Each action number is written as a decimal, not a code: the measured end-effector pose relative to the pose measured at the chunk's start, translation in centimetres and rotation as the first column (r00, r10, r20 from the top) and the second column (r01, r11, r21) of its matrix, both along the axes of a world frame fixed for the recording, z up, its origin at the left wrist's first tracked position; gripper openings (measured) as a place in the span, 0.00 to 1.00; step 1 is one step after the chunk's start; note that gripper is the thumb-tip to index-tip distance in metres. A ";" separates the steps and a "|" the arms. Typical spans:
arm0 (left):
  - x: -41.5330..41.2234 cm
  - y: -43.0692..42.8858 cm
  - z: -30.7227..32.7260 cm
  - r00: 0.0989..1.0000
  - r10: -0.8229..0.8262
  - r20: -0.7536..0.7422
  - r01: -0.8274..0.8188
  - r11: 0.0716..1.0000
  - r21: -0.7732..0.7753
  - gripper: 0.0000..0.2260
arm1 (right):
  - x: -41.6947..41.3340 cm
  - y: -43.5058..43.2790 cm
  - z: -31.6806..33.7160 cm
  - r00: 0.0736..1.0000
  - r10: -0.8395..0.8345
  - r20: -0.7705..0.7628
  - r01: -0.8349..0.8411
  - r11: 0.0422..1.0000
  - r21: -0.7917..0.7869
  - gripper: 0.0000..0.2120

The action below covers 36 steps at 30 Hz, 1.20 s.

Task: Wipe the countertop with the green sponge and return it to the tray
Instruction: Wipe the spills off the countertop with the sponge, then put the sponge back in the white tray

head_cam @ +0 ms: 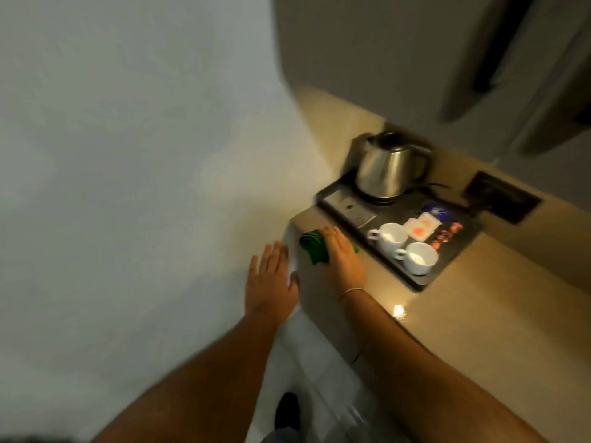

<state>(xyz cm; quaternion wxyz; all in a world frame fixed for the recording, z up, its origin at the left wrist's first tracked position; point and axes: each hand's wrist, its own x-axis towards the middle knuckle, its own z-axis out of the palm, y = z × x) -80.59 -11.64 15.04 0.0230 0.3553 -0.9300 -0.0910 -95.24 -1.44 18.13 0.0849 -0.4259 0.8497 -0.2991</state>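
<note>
The green sponge (pixel 315 249) lies on the beige countertop (pixel 473 314) near its left end, just in front of the black tray (pixel 454 247). My right hand (pixel 342 257) presses flat on top of the sponge and covers its right part. My left hand (pixel 271 279) is spread with fingers apart and rests flat against the white wall, beside the counter's left edge, holding nothing.
On the tray stand a steel kettle (pixel 388 169), two white cups (pixel 388 236) (pixel 419 257) and several sachets (pixel 422 227). A dark socket plate (pixel 503 199) sits behind the tray. A white wall (pixel 128 187) bounds the counter on the left. Cabinets hang above.
</note>
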 end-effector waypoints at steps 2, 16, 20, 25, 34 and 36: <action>5.8 -0.5 -0.6 0.994 0.095 0.063 -0.097 0.995 0.026 0.33 | 4.4 -1.5 -1.6 0.991 0.031 0.127 -0.025 0.999 -0.045 0.28; 52.3 3.2 -3.0 0.687 0.703 0.185 -0.723 0.688 0.068 0.33 | 41.4 -8.2 -8.7 0.633 0.616 0.468 -0.762 0.600 0.241 0.16; 62.4 4.2 -4.1 0.612 0.773 0.168 -0.791 0.600 0.122 0.32 | 54.2 -9.8 -10.1 0.459 0.713 0.529 -0.884 0.308 0.352 0.12; 74.0 7.0 -5.1 0.505 0.862 0.039 -0.852 0.491 0.179 0.32 | 67.6 -12.4 -11.3 0.345 0.759 0.552 -0.907 0.119 0.404 0.12; 84.3 8.8 -8.0 0.306 0.952 -0.024 -0.917 0.301 0.263 0.32 | 81.5 -16.9 -14.5 0.327 0.892 0.312 -0.927 0.238 0.290 0.30; 84.3 8.9 -8.6 0.303 0.953 -0.014 -0.914 0.295 0.277 0.32 | 82.0 -16.8 -16.7 0.217 0.932 0.289 -0.912 0.087 0.402 0.32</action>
